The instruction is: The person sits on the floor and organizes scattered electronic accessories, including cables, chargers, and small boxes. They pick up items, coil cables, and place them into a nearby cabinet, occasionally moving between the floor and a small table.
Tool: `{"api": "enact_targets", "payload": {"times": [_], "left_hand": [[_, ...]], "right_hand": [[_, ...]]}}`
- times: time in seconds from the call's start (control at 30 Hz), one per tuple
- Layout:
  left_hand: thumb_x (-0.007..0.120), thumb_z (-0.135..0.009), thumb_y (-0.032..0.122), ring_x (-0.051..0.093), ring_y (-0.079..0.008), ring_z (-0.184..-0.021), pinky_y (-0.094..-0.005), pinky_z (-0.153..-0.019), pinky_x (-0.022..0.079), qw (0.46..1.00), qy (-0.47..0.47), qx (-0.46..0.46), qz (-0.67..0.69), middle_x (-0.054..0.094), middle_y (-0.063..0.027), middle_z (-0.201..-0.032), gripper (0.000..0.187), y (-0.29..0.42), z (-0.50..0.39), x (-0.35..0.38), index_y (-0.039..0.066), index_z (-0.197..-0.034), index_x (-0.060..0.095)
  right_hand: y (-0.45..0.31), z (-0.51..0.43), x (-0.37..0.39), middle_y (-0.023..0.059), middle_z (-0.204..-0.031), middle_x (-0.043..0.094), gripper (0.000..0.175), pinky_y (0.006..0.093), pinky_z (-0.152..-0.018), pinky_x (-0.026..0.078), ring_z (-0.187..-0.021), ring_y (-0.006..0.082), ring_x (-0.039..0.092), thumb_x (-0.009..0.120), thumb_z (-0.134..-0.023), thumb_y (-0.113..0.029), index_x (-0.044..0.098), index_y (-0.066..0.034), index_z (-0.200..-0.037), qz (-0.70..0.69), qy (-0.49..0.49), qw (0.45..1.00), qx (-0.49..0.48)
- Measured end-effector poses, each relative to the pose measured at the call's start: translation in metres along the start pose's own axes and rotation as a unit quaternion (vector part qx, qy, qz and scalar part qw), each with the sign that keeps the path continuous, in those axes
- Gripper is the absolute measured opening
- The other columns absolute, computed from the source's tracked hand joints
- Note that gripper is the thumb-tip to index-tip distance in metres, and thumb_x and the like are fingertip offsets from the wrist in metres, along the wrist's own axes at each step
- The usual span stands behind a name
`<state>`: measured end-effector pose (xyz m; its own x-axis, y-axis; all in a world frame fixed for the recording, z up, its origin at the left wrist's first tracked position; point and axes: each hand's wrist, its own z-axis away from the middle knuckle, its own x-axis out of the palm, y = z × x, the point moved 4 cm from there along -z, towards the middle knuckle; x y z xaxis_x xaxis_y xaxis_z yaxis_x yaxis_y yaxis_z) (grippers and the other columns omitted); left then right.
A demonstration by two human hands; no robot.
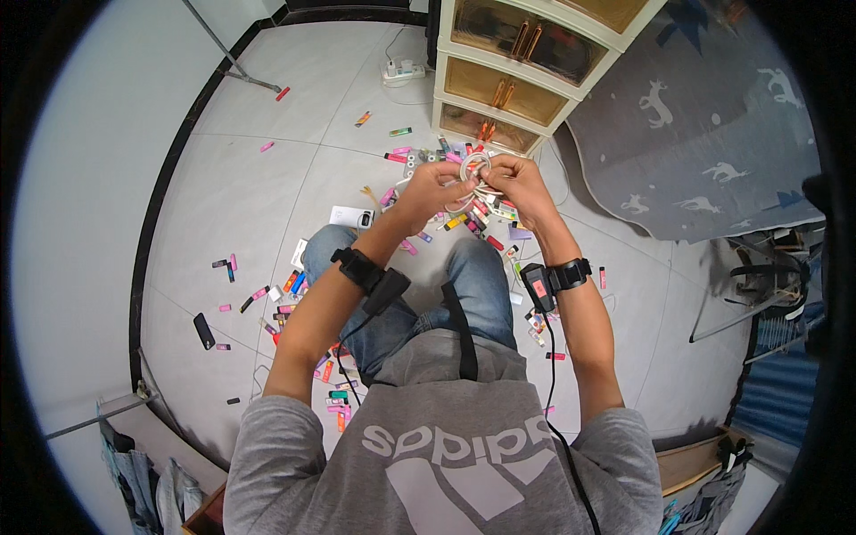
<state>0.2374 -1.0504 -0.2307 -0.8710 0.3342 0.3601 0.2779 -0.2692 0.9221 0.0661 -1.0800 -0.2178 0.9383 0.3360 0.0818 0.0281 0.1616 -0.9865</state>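
Between my two hands a coiled white cable (473,163) is held up above the floor. My left hand (438,190) pinches the coil from its left side, with the thumb across the loop. On the right side, my right hand (518,180) grips the cable with thumb and fingers. Loops of it hang below my fingertips. Beneath the hands lies a heap of small colourful tubes (476,221), probably lighters or vape sticks, partly hidden by hands and cable. A white box (351,217) with a picture on it rests near my left knee.
A drawer cabinet (505,90) with amber doors stands ahead. A power strip (402,70) lies left of it. Loose tubes and a black phone (204,331) are scattered on the tiled floor (234,187). A grey patterned cloth (702,154) hangs at right.
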Motion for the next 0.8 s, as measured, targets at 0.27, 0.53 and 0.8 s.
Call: {"api": "enact_targets", "payload": {"times": [0.27, 0.53, 0.8], "left_hand": [[0.059, -0.099, 0.016, 0.067, -0.0157, -0.093, -0.0294, -0.080, 0.059, 0.996, 0.041, 0.072, 0.016, 0.067, -0.0087, -0.106, 0.027, 0.000, -0.006, -0.005, -0.002, -0.120, 0.058], [0.047, -0.103, 0.012, 0.063, -0.0106, -0.091, -0.0236, -0.070, 0.055, 0.984, 0.105, 0.142, 0.028, 0.065, -0.0112, -0.108, 0.027, -0.008, -0.014, -0.001, 0.002, -0.128, 0.041], [0.043, -0.103, 0.009, 0.060, -0.0125, -0.085, -0.0272, -0.070, 0.050, 0.951, 0.233, 0.200, -0.025, 0.063, -0.0134, -0.101, 0.036, -0.020, -0.020, 0.000, 0.004, -0.135, 0.028]], "right_hand": [[-0.014, 0.012, 0.009, 0.0051, -0.095, 0.067, 0.022, 0.0223, -0.069, 0.051, -0.079, 0.0088, 0.064, 0.073, -0.087, -0.009, 0.064, 0.0005, -0.104, 0.074, 0.097, 0.980, -0.158], [-0.002, 0.014, 0.022, 0.0041, -0.093, 0.067, 0.020, 0.0211, -0.063, 0.048, -0.072, 0.0053, 0.058, 0.070, -0.087, -0.005, 0.062, -0.0015, -0.105, 0.091, 0.166, 0.972, -0.138], [0.016, 0.015, 0.048, 0.0035, -0.089, 0.066, 0.015, 0.0205, -0.067, 0.052, -0.073, 0.0054, 0.061, 0.068, -0.090, -0.007, 0.063, -0.0013, -0.104, -0.003, 0.213, 0.973, -0.092]]}}
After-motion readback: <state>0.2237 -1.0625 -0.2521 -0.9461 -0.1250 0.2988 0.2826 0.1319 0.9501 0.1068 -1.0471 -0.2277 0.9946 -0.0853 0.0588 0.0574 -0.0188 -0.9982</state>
